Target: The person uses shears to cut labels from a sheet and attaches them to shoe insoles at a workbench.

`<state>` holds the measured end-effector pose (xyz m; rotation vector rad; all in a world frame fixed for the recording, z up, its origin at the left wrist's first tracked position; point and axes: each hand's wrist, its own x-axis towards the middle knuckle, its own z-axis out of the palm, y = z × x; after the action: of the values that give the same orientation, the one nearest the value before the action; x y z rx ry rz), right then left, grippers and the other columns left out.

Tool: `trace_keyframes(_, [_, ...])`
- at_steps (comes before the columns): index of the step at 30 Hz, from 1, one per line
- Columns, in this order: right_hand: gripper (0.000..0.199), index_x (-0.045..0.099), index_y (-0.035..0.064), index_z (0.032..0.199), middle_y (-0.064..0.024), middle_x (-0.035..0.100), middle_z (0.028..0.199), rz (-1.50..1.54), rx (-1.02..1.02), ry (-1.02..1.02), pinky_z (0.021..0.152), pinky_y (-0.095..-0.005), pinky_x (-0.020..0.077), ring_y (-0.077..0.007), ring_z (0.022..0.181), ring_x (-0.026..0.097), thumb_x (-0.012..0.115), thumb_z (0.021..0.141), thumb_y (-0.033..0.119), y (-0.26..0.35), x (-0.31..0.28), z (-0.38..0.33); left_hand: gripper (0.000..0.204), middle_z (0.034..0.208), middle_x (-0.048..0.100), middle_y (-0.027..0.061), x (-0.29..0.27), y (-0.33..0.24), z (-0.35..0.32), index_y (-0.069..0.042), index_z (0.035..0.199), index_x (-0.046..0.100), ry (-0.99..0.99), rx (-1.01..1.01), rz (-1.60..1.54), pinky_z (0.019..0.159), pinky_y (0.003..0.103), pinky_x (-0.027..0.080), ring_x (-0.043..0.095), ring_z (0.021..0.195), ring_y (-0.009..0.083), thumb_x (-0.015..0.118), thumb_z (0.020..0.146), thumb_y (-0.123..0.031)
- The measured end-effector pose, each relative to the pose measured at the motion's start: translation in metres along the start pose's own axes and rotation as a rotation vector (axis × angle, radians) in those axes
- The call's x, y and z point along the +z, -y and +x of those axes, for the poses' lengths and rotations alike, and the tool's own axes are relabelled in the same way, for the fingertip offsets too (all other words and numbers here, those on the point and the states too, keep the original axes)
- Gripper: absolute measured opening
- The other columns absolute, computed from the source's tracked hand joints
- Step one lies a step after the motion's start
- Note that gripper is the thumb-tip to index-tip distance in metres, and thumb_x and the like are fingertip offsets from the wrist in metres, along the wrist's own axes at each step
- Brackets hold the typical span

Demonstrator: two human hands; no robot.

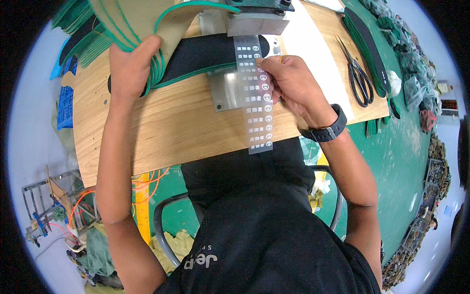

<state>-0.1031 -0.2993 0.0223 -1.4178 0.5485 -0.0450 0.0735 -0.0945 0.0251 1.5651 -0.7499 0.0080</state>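
Far left, at about nine o'clock: blue plastic crate (64,105) beside the wooden counter (161,132), with a fanned heap of green-edged insoles (81,29) up at ten o'clock.

Left hand (131,63) pressed on the near end of a lifted stack of tan insoles (142,19), fingers curled over the green edges and clamped on the stack, thumb side toward the middle of the counter. Directly under it, one black insole (205,55) lying flat, long axis running nine to three o'clock, toe end slid beneath the press.

At twelve o'clock: grey metal press head (257,19) above a shiny steel base plate (227,90).

Clear label strip (255,93) with white marks hanging from under the press head, long axis twelve to six o'clock, crossing the black insole at a right angle and trailing over the near counter edge. Right hand (293,83) touching the strip's right edge, fingers (267,63) pinched on it just below the press head; black wristwatch (328,128) on that wrist. Strip therefore at nine o'clock from the right hand, and that hand plainly nearer to it than the left, which sits well apart at the insole's other end.

Further right, at two o'clock: black scissors (357,76) lying closed on the counter, then a row of dark insoles (369,49) along the counter's far edge, and bagged green goods (416,73) on the green floor beyond.
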Motion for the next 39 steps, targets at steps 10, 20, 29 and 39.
trace_keyframes(10, [0.027, 0.057, 0.0006, 0.067, -0.0055, 0.057, 0.06, -0.023, -0.033, -0.023, 0.042, -0.0233, 0.0466, -0.0118, 0.046, 0.054, 0.056, 0.089, 0.017, -0.001, 0.0, 0.002, 0.012, 0.074, 0.061, -0.0004, 0.004, -0.003, -0.003, 0.001, 0.083, 0.063, 0.05, 0.017, 0.157, 0.066, 0.026, 0.045, 0.053, 0.069, 0.0079, 0.062, 0.078, -0.011])
trace_keyframes(20, [0.031, 0.056, 0.0001, 0.066, -0.0061, 0.057, 0.06, -0.013, -0.016, -0.066, 0.041, -0.0235, 0.0457, -0.0125, 0.046, 0.055, 0.057, 0.089, 0.021, 0.0, 0.001, 0.006, 0.051, 0.087, 0.065, 0.0155, 0.021, -0.02, -0.005, -0.004, 0.112, 0.06, 0.33, -0.093, 0.527, 0.078, 0.036, 0.048, 0.061, 0.079, 0.0254, 0.071, 0.069, -0.029])
trace_keyframes(29, [0.028, 0.057, -0.0018, 0.071, -0.0082, 0.059, 0.062, 0.022, -0.015, -0.072, 0.041, -0.0224, 0.0441, -0.0122, 0.047, 0.055, 0.056, 0.09, 0.019, -0.004, -0.006, -0.014, 0.035, 0.091, 0.065, 0.0196, 0.028, -0.016, -0.009, -0.002, 0.093, 0.063, 0.401, 0.142, 0.823, 0.076, 0.041, 0.049, 0.06, 0.084, 0.0371, 0.073, 0.068, -0.025])
trace_keyframes(39, [0.027, 0.06, -0.002, 0.073, -0.0061, 0.058, 0.061, -0.046, 0.009, 0.026, 0.042, -0.023, 0.0464, -0.012, 0.049, 0.055, 0.058, 0.089, 0.019, 0.003, -0.002, -0.005, 0.022, 0.077, 0.063, 0.0022, 0.008, -0.016, -0.005, 0.0, 0.09, 0.065, 0.061, -0.088, 0.3, 0.067, 0.028, 0.046, 0.054, 0.072, 0.0088, 0.064, 0.076, -0.017])
